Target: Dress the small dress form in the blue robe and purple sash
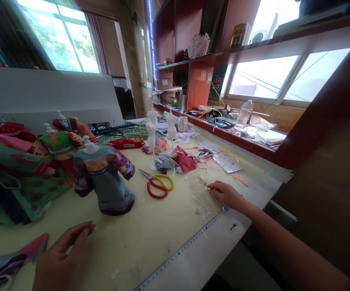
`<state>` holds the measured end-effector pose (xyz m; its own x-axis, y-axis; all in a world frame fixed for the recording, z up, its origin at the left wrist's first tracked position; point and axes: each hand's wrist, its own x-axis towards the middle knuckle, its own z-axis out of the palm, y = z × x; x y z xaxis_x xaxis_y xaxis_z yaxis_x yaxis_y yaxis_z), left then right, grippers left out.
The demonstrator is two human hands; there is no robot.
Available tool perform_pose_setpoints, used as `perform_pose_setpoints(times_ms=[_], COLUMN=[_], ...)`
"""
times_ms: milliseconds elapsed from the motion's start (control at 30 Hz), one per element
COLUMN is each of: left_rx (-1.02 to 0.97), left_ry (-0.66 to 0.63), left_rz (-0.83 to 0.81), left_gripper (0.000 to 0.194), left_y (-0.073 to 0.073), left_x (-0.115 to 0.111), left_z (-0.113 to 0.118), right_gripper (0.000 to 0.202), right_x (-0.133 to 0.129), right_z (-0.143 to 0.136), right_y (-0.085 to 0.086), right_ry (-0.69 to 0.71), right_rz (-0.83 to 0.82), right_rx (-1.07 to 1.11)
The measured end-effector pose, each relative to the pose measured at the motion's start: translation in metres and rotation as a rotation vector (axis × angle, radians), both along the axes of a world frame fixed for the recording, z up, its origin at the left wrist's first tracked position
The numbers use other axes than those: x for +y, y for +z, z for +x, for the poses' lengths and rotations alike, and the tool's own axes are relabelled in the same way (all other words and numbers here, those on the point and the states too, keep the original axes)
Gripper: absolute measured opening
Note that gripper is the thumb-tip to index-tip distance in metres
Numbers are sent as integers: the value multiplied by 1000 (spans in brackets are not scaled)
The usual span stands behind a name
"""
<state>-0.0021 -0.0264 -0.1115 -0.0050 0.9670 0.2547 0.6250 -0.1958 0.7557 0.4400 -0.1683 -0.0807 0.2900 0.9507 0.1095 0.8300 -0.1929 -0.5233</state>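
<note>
My left hand (64, 256) hovers low over the left front of the table, thumb and forefinger pressed together; anything between them is too small to make out. On the right, my right hand (228, 196) reaches down with its fingers drawn together at a clear plastic bag (205, 204) with small bead-like bits around it. What those fingertips pinch, if anything, is hidden. Between the hands lie scissors (158, 186) with one red and one yellow handle, blades pointing away to the left. A small dress form in a blue-and-purple doll top (109, 184) stands beyond my left hand.
More dressed doll forms (61, 141) crowd the left side. Two bare white forms (152, 129) stand behind fabric scraps (179, 159). A ruler strip (181, 250) runs along the front edge. Pink cloth and other scissors (1, 279) sit at lower left. Red shelving (199, 85) borders the right.
</note>
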Motion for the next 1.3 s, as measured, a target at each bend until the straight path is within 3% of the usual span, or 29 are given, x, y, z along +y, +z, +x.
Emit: perform_pose_setpoints(times_ms=[167,500,700,833,933,1033,1167,1300], left_rx=[-6,-2,-26,77,153,222,292,389], left_ry=[-11,-36,-80,-171,-438,-749,-977,-1074], left_rz=[-114,-215,-149,53,330,519,474,449], left_gripper=[35,41,35,29,20,18,21,29], left_y=[8,17,12,8,14,30,47,35], left_x=[-4,-11,-9,-13,-24,-40,-60,-68], left_z=[4,8,6,14,39,81,151,218], right_gripper=[31,25,16,13,12,13,14,14], right_x=[22,28,26,25,26,27,27,27], right_z=[13,13,12,13,13,13,13,13], right_y=[-9,-6,-4,-7,-8,-9,-11,-13], right_ry=[2,-7,-39,-47,-38,-27,-25,-25], right_rz=[-44,-121,-144,-142,-135,-127,-110,-86], right_rx=[-42,-70,-76,-81,-81,-86,-95,-105])
